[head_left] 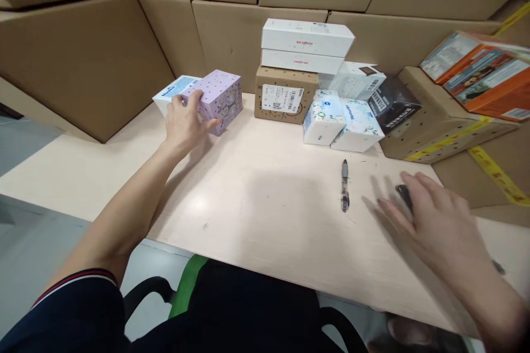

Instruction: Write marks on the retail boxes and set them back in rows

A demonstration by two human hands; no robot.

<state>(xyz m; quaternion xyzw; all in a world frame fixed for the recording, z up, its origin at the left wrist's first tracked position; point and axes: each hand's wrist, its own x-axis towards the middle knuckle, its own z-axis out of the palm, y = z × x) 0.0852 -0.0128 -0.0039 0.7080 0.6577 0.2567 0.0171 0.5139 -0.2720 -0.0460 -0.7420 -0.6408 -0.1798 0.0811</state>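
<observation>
My left hand [187,121] grips a purple patterned box [223,94], thumb against its front and fingers over the near left side. Right behind that hand, a light-blue and white carton [176,86] stands against the purple box. My right hand [439,220], blurred by motion, is over the right part of the table with its fingers curled round a black pen-like object [404,197]; most of it is hidden by the hand. A clear pen with a grey grip [344,185] lies on the table to the left of my right hand.
Two floral tissue packs [358,124] stand at the back, beside a brown carton [285,96] topped by white boxes [306,38]. A black box [393,103] and a taped carton [434,127] bearing an orange box [488,77] stand right. Large cardboard boxes [232,33] wall the back.
</observation>
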